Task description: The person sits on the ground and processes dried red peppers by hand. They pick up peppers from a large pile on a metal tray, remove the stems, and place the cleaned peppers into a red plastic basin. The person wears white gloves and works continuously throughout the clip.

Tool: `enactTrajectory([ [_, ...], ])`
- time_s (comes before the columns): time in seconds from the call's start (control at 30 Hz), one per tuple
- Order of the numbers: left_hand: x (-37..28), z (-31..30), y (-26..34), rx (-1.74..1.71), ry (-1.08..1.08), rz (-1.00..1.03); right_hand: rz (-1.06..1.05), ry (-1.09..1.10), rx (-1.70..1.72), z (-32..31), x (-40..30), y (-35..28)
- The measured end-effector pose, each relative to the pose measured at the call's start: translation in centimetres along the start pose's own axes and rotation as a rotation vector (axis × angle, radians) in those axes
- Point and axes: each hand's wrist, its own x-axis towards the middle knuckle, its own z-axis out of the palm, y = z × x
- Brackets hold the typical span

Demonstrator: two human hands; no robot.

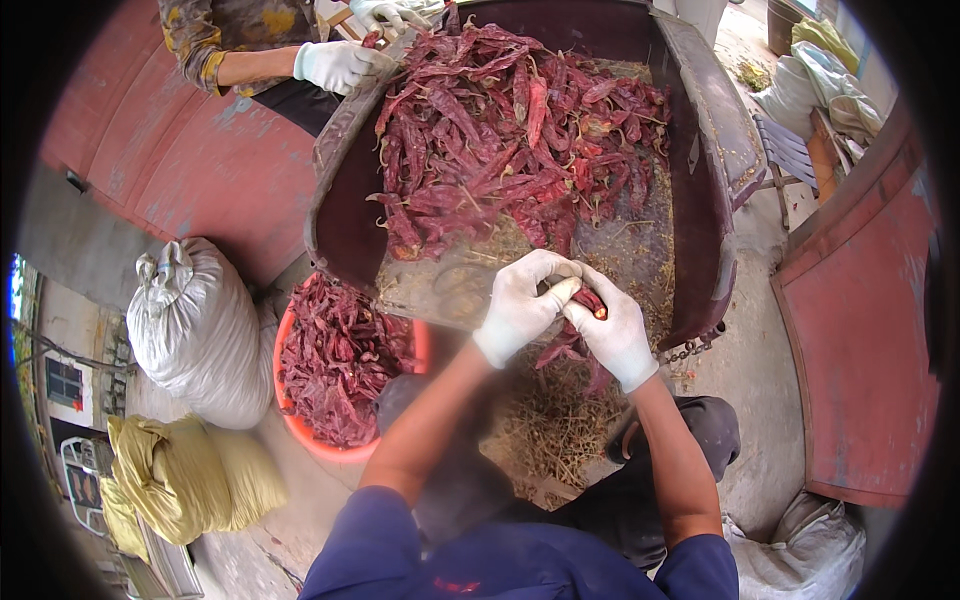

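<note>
Both my hands wear white gloves and meet over the near edge of a dark metal cart bed (701,247). A dried red chili pepper (588,298) is held between them, its pale orange end showing by my right thumb. My left hand (525,304) pinches at it with thumb and forefinger; the fingertips partly hide what they grip. My right hand (616,330) closes round the pepper's other side. More dried peppers (559,349) hang just below my right hand; whether it grips them is hidden. Ahead, a large heap of dried red chili peppers (487,142) fills much of the cart bed.
An orange-red tub (426,349) of dried peppers stands left of my knees. Dry stems (555,427) lie between my legs. White (199,330) and yellow sacks (195,472) stand at left. Another person's gloved hand (341,66) rests by the cart's far-left rim. A chain (688,351) hangs at right.
</note>
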Motion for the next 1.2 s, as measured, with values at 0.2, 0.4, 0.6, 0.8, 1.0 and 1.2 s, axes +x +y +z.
enactTrajectory([
  [0.2,-0.1,0.0,0.7,0.19,0.054,0.239,0.002,0.047,-0.104,0.0,-0.1,-0.3],
  [0.4,0.1,-0.2,-0.3,0.069,-0.034,0.215,0.108,-0.135,0.083,-0.9,0.0,0.6],
  [0.6,-0.3,-0.2,0.1,-0.273,-0.108,-0.132,0.222,-0.244,0.462,-1.0,-0.3,1.3],
  [0.8,-0.1,-0.4,0.7,-0.158,-0.201,-0.239,0.235,-0.405,0.505,-1.6,-0.4,0.4],
  [1.0,-0.7,0.9,0.2,0.37,-0.314,0.007,-0.172,-0.543,-0.527,1.1,-2.5,0.1],
  [1.2,2.1,-0.6,-0.3,0.322,-0.129,-0.156,0.106,-0.572,0.073,-1.6,-0.9,-1.1],
])
